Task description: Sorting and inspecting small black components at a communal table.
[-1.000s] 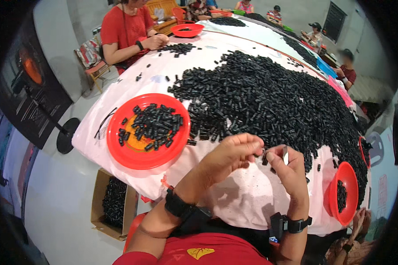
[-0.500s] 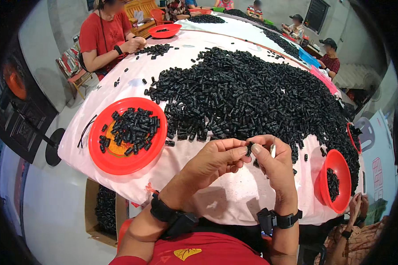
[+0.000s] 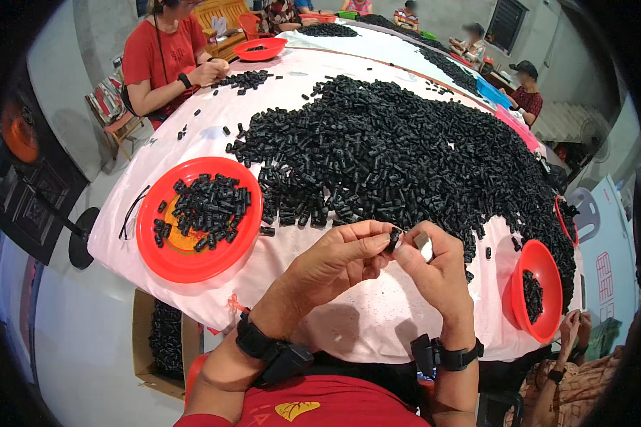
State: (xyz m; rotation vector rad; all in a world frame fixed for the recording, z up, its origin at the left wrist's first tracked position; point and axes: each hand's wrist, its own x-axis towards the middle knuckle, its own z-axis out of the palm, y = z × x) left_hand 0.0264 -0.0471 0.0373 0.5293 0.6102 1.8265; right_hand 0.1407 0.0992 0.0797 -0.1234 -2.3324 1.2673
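Observation:
My left hand point(image 3: 338, 260) and my right hand point(image 3: 434, 274) meet above the white table cover point(image 3: 349, 320) near its front edge. Between the fingertips of both hands sits one small black plastic piece point(image 3: 394, 237). My right hand also pinches a small grey blade-like tool point(image 3: 424, 245). A big heap of the same black pieces point(image 3: 392, 149) spreads across the table just beyond my hands. To my left stands a red round tray point(image 3: 199, 219) with a pile of black pieces in it.
A red bowl point(image 3: 535, 290) with a few pieces sits at the right table edge. A cardboard box point(image 3: 162, 343) of pieces stands on the floor at left. A person in red works at the far left; other people sit at further tables and at lower right.
The view has shifted, so my hands sit lower and more central. My fingertips have closed together on one black piece; the grey tool now shows in my right hand.

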